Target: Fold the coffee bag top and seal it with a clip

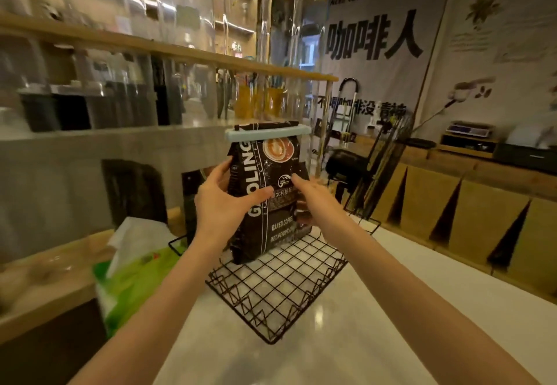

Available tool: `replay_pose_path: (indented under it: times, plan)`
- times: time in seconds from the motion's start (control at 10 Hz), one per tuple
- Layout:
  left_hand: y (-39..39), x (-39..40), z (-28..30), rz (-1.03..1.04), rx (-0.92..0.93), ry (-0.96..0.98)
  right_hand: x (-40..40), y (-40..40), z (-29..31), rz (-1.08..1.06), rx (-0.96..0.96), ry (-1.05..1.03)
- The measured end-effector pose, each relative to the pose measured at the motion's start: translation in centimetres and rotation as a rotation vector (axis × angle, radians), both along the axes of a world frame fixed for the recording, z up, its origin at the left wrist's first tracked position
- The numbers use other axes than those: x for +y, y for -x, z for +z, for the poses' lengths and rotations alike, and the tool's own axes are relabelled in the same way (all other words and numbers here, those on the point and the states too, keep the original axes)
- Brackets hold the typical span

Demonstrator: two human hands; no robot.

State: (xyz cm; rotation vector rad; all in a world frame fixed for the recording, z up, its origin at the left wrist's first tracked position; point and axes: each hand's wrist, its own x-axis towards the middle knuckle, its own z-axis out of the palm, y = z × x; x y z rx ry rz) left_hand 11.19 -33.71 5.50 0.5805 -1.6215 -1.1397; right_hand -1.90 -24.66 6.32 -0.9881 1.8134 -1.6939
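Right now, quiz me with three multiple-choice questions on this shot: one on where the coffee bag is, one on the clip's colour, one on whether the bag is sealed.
1. Where is the coffee bag?
A. flat on the shelf
B. upright in the wire basket
C. on the tissue pack

2. What colour is the clip?
A. red
B. black
C. pale blue

3. What state is the bag top in?
A. clipped shut
B. wide open
C. torn off

Answers: 1 B, its base sits at the basket's back edge, with the left hand and right hand on its sides. 2 C, the bar is pale blue. 3 A, the clip spans the top.
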Motion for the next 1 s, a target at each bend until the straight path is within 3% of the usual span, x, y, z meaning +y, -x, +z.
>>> replay_pose_path:
  times: [0.4, 0.6, 0.8, 0.9, 1.0]
  plan:
    - [-0.8, -5.1, -5.7, 0.126, -0.141, -0.075, -6.6, -1.2, -4.4, 0.127, -0.24, -0.119]
    - [-0.8, -5.6, -6.9, 0.087, -0.152, -0.147, -7.4, -1.1, -5.4, 0.114, -0.094, -0.218]
    - [-0.5, -4.9, -7.0, 0.166, -0.207, -0.043, -6.3, -1.4, -5.2, 0.166, -0.01, -0.259]
    - [-0.5, -4.6, -6.8, 0.169, -0.226, -0.028, -4.7, -1.9, -3.4, 0.102, 0.109, -0.172]
    - [-0.7, -3.1, -6.2, 0.226, -0.19, -0.016, -0.1, -1.6, 0.5, -0.039, 0.222, 0.159]
